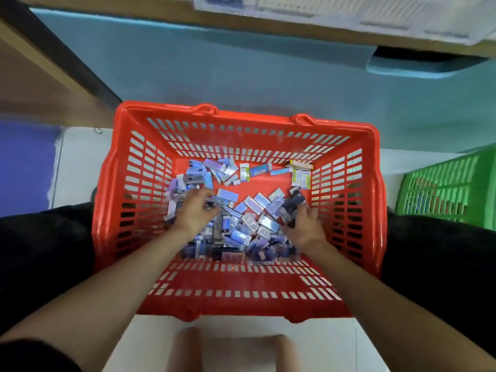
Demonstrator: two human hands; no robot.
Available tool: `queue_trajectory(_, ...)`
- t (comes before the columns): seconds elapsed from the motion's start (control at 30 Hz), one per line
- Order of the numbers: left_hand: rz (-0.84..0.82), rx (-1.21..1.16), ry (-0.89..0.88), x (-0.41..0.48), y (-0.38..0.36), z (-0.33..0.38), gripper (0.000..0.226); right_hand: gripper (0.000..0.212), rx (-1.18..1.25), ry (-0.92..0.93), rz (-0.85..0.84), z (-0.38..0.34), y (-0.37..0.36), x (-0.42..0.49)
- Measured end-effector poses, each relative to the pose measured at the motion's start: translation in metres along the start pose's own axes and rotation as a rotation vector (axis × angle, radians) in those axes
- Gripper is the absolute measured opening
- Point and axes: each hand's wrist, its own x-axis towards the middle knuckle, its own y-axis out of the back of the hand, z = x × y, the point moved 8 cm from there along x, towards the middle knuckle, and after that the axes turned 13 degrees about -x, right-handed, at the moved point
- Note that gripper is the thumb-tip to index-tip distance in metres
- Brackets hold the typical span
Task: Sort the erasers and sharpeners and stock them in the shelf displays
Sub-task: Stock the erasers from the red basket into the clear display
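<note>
Erasers point(227, 196), dozens, fill one basket point(166, 110); left hand point(193, 212), right hand point(306, 224) fingers point(204, 196) clutch some.

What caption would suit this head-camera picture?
Left hand and right hand rummage through small stationery packets in a red basket.

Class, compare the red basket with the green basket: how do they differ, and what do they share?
The red basket sits central and fully in view; the green basket is cut off at the right edge. The left hand and right hand reach into the red basket's packets; neither touches the green basket. Both have slotted plastic walls.
</note>
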Motion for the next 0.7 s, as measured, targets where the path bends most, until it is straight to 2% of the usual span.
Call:
queue_trajectory(0.1, 0.033, 0.271, -0.103, 0.014, -0.003, -0.006, 0.055, 0.093, -0.158, 0.052, 0.014, -0.005, -0.010, 0.013)
queue_trajectory(0.2, -0.014, 0.424, -0.074, 0.026, -0.001, -0.023, 0.067, 0.101, -0.254, 0.072, 0.011, -0.002, -0.014, 0.036)
queue_trajectory(0.3, -0.114, 0.568, -0.080, 0.033, -0.002, -0.033, 0.069, 0.087, -0.263, 0.087, 0.059, -0.002, -0.009, 0.051)
queue_trajectory(0.4, -0.101, 0.558, -0.124, 0.039, 0.001, -0.029, 0.066, 0.066, -0.159, 0.063, 0.117, 0.002, -0.001, 0.058)
queue_trajectory(0.5, -0.098, 0.622, -0.122, 0.045, -0.002, -0.026, 0.063, 0.047, -0.003, 0.134, 0.132, -0.009, -0.001, 0.054)
queue_trajectory(0.6, -0.122, 0.701, -0.090, 0.050, -0.008, -0.024, 0.059, 0.044, 0.054, 0.208, 0.080, -0.028, -0.017, 0.042)
queue_trajectory(0.7, -0.134, 0.749, -0.025, 0.049, -0.015, -0.023, 0.067, 0.044, -0.070, 0.157, 0.146, -0.033, -0.023, 0.036)
